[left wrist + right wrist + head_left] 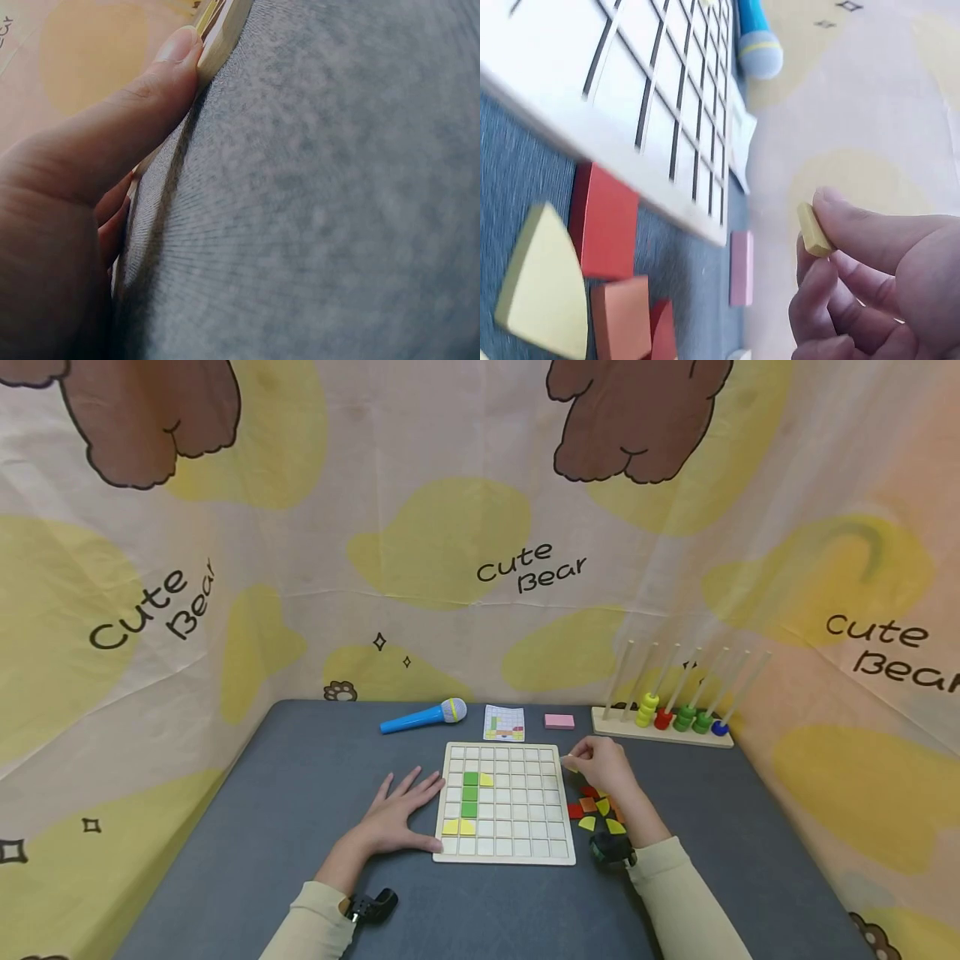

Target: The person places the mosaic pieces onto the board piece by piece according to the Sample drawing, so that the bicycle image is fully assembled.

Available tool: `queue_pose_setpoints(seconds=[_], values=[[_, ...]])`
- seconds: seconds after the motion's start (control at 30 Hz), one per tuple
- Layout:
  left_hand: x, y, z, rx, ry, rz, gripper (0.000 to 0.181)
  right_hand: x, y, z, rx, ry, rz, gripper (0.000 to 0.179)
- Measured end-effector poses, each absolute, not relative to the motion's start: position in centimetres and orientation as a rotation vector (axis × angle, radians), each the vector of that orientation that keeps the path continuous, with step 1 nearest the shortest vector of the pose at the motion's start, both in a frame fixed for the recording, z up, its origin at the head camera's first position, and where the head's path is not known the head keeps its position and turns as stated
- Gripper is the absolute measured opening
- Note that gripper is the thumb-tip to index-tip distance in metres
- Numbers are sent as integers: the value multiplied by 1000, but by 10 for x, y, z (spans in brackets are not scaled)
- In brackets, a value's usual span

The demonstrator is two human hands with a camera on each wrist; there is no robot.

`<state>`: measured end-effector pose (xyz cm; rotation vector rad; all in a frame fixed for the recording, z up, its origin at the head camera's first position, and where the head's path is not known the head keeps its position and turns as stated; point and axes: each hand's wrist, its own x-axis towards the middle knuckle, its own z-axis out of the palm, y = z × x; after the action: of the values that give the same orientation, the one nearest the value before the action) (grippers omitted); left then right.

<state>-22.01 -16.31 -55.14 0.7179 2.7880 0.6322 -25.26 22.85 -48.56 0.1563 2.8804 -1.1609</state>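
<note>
Two hands are at work over a pale gridded board on the bench (pixel 487 910). Left hand (pixel 397 818): fingers spread wide along the left edge of the board (pixel 511 818), thumb on its near left corner; nothing is gripped. Right hand (pixel 603 767): narrow, pinching a small yellow piece (pixel 814 231) between thumb and fingers.

Finding of most weight: the yellow piece is just beside the board's right edge, toward the far corner, with the grid lying to its left. The right hand carries it; the left hand is across the board. Any placement would, in this inspector's judgement, turn on a leftward reach over the grid. The piece shows edge-on in the right wrist view; how its long axis stands to the grid lines cannot be told.

Seated on the board: three green squares (pixel 469 794) in one file, one yellow quarter (pixel 487 780) right of the farthest green, and two yellow tiles (pixel 451 827) side by side at near left. Loose pieces (pixel 587 805), red, orange and yellow, lie right of the board, beside the right forearm. A small printed card (pixel 504 723) lies just beyond the far edge.
</note>
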Motion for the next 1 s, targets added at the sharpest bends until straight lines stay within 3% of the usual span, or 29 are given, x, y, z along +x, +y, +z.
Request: queue_pose_setpoints(seconds=[0.2,0.67,1.0], values=[[-222,-164,-557,724,2801,645,114,-249,217,-483,83,2869,-1198,26],[-223,-165,-558,697,2787,657,116,-237,190,-478,-83,2744,-1391,11],[-220,-164,-553,729,2806,640,113,-227,172,-473,-190,2804,-1313,13]])
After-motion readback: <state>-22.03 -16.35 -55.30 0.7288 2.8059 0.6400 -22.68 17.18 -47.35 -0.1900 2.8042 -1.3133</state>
